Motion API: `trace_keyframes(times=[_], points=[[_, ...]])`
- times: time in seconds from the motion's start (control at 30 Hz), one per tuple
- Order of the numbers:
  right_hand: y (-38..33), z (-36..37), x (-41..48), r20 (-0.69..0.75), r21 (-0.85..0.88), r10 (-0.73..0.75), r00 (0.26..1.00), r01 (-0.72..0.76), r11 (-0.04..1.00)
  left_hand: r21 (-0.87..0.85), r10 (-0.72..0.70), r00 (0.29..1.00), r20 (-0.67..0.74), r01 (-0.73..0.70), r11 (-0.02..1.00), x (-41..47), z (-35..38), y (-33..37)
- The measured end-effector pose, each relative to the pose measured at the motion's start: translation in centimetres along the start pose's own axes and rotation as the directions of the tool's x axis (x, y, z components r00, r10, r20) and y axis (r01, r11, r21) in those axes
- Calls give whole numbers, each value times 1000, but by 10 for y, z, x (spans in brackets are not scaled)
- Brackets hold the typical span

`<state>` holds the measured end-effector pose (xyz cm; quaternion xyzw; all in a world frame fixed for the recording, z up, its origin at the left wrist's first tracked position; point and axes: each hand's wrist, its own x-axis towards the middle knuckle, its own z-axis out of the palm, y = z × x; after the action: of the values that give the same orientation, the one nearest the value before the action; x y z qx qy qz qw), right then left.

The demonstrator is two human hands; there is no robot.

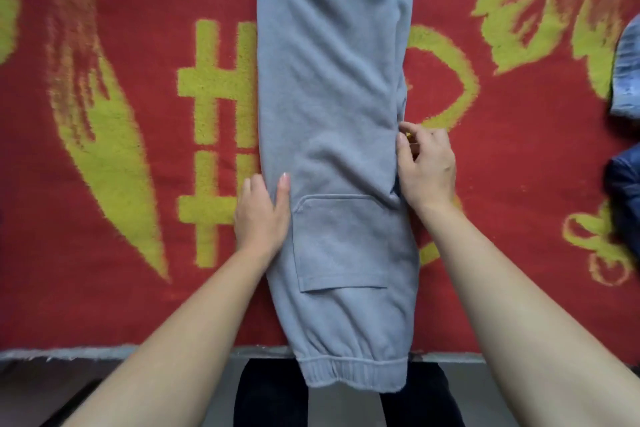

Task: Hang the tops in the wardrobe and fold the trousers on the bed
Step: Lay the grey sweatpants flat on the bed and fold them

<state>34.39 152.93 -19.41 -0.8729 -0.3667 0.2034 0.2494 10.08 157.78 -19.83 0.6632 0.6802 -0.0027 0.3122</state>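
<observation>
The grey trousers [332, 114] run off the top edge, so their waistband end cannot be seen. The left hand [262, 215] has its fingers tucked under the trousers' left edge, with only the thumb and the back of the hand visible. The right hand [426, 166] covers part of the right edge, and whether it pinches the cloth cannot be told. At the right edge, a light blue garment [627, 76] and a dark blue garment [625, 191] are cut off, their kind unclear. The red blanket [138, 270] hides the bed beneath.
</observation>
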Motion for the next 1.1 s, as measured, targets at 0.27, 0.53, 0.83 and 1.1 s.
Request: trace_keyframes(times=[0.27,0.53,0.83,1.1], points=[[25,-9,-74,228,-54,135,964,-126,991,-48,-177,977,115,184,982,-92,15,-39],[71,-34,-174,345,-279,479,808,-399,874,-247,-342,884,319,426,871,-185,25,-49],[77,-53,-294,682,212,424,596,-716,665,-514,-281,827,488,532,673,-236,21,-55],[-24,-121,-317,352,708,192,916,-395,585,-880,49,899,435,413,234,-272,-89,-21]])
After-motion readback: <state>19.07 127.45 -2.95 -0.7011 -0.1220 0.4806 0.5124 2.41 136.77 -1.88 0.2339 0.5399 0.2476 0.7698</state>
